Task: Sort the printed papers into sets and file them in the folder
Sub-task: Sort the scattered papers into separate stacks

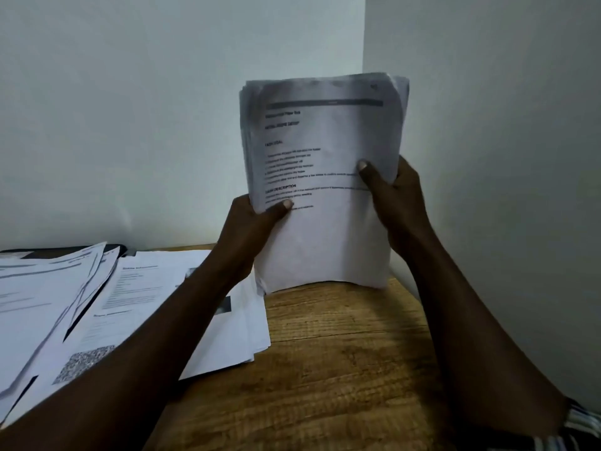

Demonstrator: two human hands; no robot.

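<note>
A thick stack of printed papers [322, 190] stands upright, its bottom edge resting on the wooden table [325, 353]. My left hand [253, 222] grips the stack's lower left edge with the thumb across the front sheet. My right hand [393, 196] holds the right edge, thumb pressed on the front page. The top sheet shows headings and lines of text. More printed sheets [156, 304] lie spread flat on the table to the left. A dark folder [65, 252] shows only partly beneath those sheets at the far left.
Pale walls meet in a corner right behind the stack, and the right wall runs close along the table's edge. Bare wood shows in front of and below the upright stack. A striped sleeve [579, 421] appears at the bottom right.
</note>
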